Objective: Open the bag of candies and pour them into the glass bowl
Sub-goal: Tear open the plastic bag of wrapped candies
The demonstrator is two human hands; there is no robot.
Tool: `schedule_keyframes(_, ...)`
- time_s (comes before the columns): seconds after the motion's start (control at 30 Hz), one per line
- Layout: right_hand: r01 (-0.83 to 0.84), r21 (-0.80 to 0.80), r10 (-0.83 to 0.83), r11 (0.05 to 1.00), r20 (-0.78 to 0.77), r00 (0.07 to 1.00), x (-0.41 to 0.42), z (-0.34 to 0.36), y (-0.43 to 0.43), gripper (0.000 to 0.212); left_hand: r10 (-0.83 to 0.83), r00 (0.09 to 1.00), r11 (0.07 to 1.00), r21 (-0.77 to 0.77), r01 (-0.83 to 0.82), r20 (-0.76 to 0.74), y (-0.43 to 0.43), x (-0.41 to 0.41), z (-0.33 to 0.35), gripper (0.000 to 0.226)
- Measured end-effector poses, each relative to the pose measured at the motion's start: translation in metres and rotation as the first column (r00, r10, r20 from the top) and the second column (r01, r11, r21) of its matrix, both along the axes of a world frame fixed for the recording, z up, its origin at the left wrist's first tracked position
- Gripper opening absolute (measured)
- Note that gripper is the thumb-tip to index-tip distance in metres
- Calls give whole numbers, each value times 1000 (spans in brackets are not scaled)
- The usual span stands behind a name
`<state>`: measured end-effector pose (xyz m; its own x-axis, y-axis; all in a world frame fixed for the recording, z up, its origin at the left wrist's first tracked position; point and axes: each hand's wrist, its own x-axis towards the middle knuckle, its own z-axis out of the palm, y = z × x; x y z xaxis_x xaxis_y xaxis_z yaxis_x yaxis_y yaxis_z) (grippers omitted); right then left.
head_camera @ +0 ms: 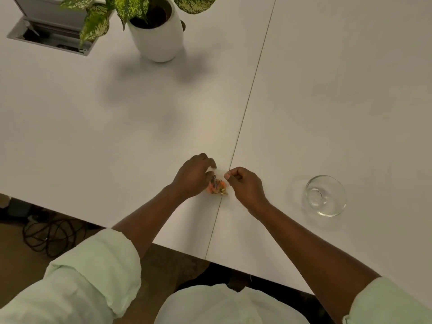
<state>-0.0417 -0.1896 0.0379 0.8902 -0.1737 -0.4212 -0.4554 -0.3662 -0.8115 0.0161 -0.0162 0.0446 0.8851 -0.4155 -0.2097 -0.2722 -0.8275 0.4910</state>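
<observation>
A small clear bag of candies, orange and mixed colours inside, lies on the white table near its front edge, right on the seam between two tabletops. My left hand grips the bag's left top edge. My right hand pinches its right top edge with thumb and forefinger. Much of the bag's clear upper part is hard to see between the fingers. The glass bowl stands upright to the right of my right hand, apart from it, with nothing visible inside.
A white pot with a speckled green plant stands at the back, left of the seam. A cable hatch with a raised lid is set into the table at the far left. Cables lie on the floor below the table's front edge.
</observation>
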Motion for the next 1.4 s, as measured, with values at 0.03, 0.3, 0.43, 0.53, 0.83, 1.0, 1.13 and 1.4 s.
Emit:
schedule_keyframes(0.03, -37, -42, 38, 998, 33, 999, 0, 3, -4, 13, -44, 999, 999, 4, 44, -3, -1, 1, 4, 19)
schedule_keyframes(0.3, -156, -241, 214, 958, 238, 947, -2, 15, -43, 5, -62, 997, 994, -98, 58, -37, -30, -10, 21, 15)
schedule_keyframes(0.43, -106, -231, 165, 967, 256, 952, -4, 15, -59, 6, 155, 960, 970, -147, -192, -234, -50, -15, 19, 11)
schedule_keyframes(0.53, 11, -187, 33, 982, 229, 973, -9, 15, -67, 19, 283, 834, 883, -211, -419, -474, -66, -22, 17, 13)
schedule_keyframes(0.83, 254, 180, -205, 950, -254, 945, -41, 5, -63, 15, 326, 629, 745, -217, -630, -706, -95, -51, 6, 12)
schedule_keyframes(1.0, 275, 162, -223, 948, -277, 935, -49, -2, -66, 17, 291, 623, 761, -219, -611, -726, -98, -56, 4, 11)
schedule_keyframes(1.13, 270, 160, -219, 949, -280, 935, -51, -2, -72, 15, 288, 598, 758, -204, -620, -748, -101, -55, 3, 8)
schedule_keyframes(1.4, 247, 161, -196, 956, -279, 940, -51, 3, -71, 28, 261, 617, 778, -216, -590, -743, -110, -60, 0, 5)
